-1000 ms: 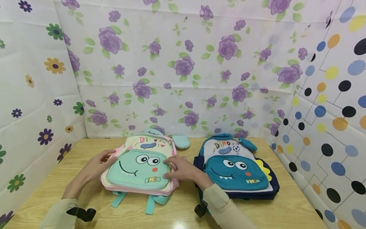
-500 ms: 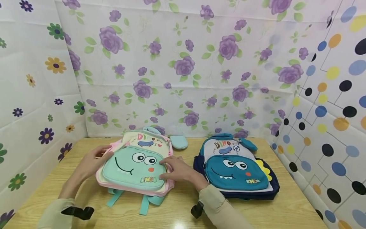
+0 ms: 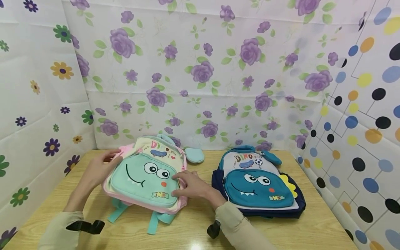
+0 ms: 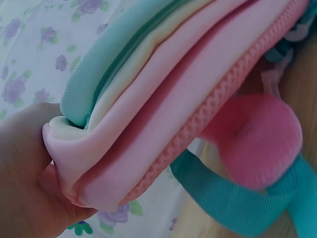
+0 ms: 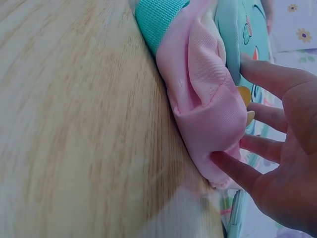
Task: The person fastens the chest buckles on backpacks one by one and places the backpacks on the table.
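We log the mint bag (image 3: 144, 177) on the table (image 3: 187, 225), long axis pointing away, between the left hand (image 3: 100, 168), gripping its left edge, and the right hand (image 3: 192, 185), fingers spread, touching its right.

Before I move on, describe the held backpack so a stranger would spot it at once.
Find the wooden table. On its left half, between the left hand and right hand, is the pink and mint backpack. Paler colours set it apart from the similarly smiling dark teal backpack on the right.
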{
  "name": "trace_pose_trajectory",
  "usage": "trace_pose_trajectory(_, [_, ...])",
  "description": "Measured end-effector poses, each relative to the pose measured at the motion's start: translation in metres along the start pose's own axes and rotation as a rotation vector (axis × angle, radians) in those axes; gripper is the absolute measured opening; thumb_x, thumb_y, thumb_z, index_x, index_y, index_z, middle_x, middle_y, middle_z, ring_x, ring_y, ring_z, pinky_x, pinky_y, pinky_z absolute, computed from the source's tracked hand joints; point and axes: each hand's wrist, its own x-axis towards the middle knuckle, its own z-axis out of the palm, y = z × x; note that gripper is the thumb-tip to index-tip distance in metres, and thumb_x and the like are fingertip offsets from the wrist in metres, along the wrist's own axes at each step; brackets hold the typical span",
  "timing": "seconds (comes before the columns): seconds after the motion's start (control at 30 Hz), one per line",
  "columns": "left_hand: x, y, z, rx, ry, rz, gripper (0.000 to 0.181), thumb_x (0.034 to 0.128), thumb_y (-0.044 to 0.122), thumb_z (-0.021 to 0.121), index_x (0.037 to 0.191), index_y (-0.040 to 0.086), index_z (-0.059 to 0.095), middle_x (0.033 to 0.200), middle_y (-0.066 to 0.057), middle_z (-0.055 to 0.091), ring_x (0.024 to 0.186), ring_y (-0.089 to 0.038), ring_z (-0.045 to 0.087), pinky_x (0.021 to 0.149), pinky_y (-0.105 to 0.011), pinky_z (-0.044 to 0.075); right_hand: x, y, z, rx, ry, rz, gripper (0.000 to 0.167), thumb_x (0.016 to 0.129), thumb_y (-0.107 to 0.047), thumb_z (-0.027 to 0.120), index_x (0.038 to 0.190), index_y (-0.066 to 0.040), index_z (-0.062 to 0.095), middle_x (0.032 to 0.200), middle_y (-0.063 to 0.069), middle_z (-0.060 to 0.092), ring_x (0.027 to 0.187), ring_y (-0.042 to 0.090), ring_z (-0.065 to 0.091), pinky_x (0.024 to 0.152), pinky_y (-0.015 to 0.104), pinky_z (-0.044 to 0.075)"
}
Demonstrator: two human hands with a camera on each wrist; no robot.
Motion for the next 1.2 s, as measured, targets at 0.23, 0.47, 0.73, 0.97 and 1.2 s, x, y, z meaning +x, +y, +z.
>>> trace_pose_trajectory(0.23, [0.001,0.013,-0.009,-0.030,-0.001,-0.006,0.059,0.1009,0.050,0.050,0.146,0.011,0.049,0.133,-0.025,0.058,0.115,-0.036,0.055,0.084,-0.041,0.044,0.005,0.002,0.003,-0.010,0.005,-0.022,0.061,0.087,-0.053,0.069,0.139,-0.023,0.057,0.143,-0.002,0.053,0.132,0.012,0.046,0.108,0.036,0.029])
trace_pose_trajectory(0.47, [0.001,0.027,-0.019,-0.053,-0.002,0.040,0.060,0.1012,0.049,0.050,0.149,0.012,0.046,0.138,-0.025,0.056,0.115,-0.034,0.055,0.083,-0.033,0.043,0.009,0.002,0.005,0.004,-0.002,-0.028,0.061,0.088,-0.053,0.068,0.140,-0.025,0.055,0.145,-0.003,0.052,0.133,0.012,0.046,0.111,0.037,0.029])
trace_pose_trajectory(0.73, [-0.005,0.044,-0.034,0.021,-0.074,0.058,0.065,0.0989,0.053,0.052,0.154,0.023,0.038,0.156,-0.024,0.036,0.124,-0.041,0.049,0.087,-0.047,0.043,0.011,-0.001,0.010,0.057,-0.020,-0.066,0.060,0.090,-0.045,0.068,0.142,-0.020,0.053,0.143,-0.001,0.054,0.121,0.013,0.048,0.112,0.037,0.032])
trace_pose_trajectory(0.97, [-0.005,0.055,-0.039,-0.032,-0.097,0.097,0.065,0.0980,0.049,0.057,0.154,0.024,0.037,0.160,-0.022,0.030,0.131,-0.043,0.041,0.098,-0.068,0.036,0.014,-0.002,0.014,0.094,-0.024,-0.095,0.061,0.091,-0.043,0.068,0.144,-0.019,0.050,0.147,0.000,0.051,0.131,0.014,0.048,0.111,0.033,0.039])
trace_pose_trajectory(1.2, [-0.004,0.072,-0.044,-0.046,-0.101,0.107,0.067,0.0965,0.049,0.059,0.155,0.027,0.034,0.158,-0.021,0.033,0.123,-0.038,0.046,0.096,-0.059,0.037,0.017,-0.006,0.015,0.164,-0.047,-0.095,0.061,0.091,-0.040,0.068,0.146,-0.021,0.049,0.149,0.001,0.049,0.138,0.017,0.045,0.109,0.031,0.042])
